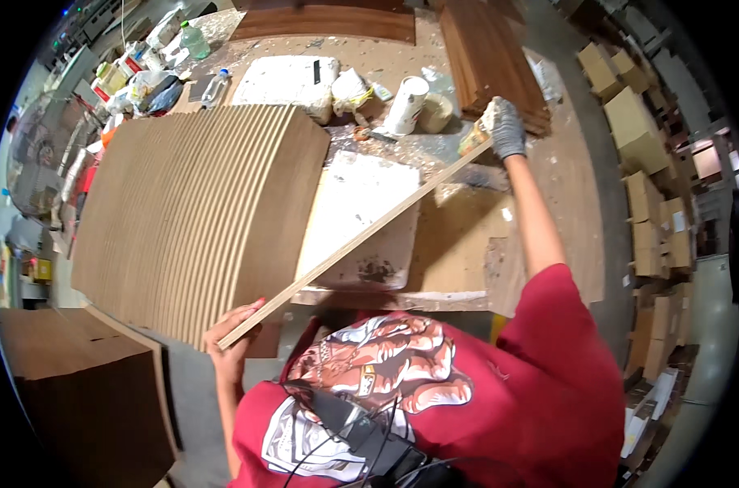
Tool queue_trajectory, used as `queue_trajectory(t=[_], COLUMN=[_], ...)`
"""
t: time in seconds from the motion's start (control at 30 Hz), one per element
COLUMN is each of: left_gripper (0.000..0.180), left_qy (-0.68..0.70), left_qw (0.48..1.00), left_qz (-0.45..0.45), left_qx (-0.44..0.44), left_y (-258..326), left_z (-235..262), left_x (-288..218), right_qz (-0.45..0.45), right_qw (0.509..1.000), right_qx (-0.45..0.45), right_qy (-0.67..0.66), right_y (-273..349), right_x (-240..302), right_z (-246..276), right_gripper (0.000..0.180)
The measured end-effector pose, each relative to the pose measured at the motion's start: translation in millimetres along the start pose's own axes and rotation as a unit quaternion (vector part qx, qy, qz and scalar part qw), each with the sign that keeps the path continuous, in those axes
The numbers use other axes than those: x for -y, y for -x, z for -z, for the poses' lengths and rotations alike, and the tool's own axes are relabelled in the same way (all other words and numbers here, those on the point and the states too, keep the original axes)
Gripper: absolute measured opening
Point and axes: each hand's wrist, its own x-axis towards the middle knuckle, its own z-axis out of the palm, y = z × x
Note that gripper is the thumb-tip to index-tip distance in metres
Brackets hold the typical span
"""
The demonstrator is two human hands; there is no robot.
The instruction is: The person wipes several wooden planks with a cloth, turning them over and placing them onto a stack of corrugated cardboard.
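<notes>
My left hand [233, 329], bare, is closed around the near end of a long, narrow wooden board [357, 240]. The board is seen edge-on and slants from lower left to upper right across the workbench. At its far end is my right hand [509, 134], in a grey glove, closed on a crumpled, stained white and yellowish wad like a rag [474, 140]. This wad meets the board's end; the right fingertips are partly hidden. Left of the board, a large stack of brown boards [198, 203] leans in overlapping rows, right by my left hand.
Dark wood planks [491, 65] lie at the bench's far right. Behind the board stand a white cylindrical container [407, 106], a tan bowl [435, 114] and a white wrapped block [284, 81]. Bottles [194, 41] crowd the far left. Cardboard boxes [634, 126] line the right; a brown box [76, 358] stands lower left.
</notes>
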Motion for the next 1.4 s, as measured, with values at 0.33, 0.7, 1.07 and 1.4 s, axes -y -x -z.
queue_trajectory(t=[0.33, 0.7, 1.07, 1.4], left_gripper=[0.042, 0.029, 0.028, 0.021], left_qy=[0.005, 0.002, 0.003, -0.013], left_qw=[0.983, 0.973, 0.956, 0.957], left_qz=[-0.112, -0.123, -0.213, -0.221], left_qx=[-0.145, -0.193, -0.202, -0.189], left_y=[-4.6, -13.4, -18.4, -15.7], left_z=[6.9, 10.9, 11.8, 14.0], left_x=[27.8, 32.6, 48.7, 46.3], right_qz=[-0.1, -0.209, -0.482, -0.157], right_qw=[0.987, 0.935, 0.545, 0.91], right_qx=[0.109, -0.097, -0.307, -0.23], right_qy=[-0.056, -0.268, -0.613, -0.307], right_y=[4.3, 36.2, 45.0, 7.5], right_x=[21.9, -86.9, -40.8, 7.2], right_z=[33.4, 45.5, 178.5, 288.1], right_gripper=[0.045, 0.024, 0.025, 0.03])
